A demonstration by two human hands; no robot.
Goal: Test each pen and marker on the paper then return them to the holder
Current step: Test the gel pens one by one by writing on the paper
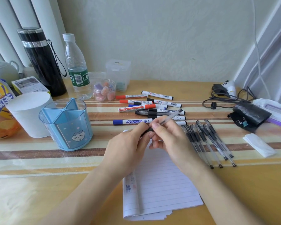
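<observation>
Over the paper (162, 184), the left hand (130, 143) pinches the dark end of the pen (169, 117). The right hand (169, 140) grips its barrel.

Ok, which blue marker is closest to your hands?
The blue marker with blue writing on its barrel, lying just past the left hand. The other blue one sits farther back, half hidden among the red markers.

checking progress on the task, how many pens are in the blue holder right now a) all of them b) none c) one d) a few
b: every compartment of the blue holder shows nothing inside, while the markers and gel pens lie on the table.
</observation>
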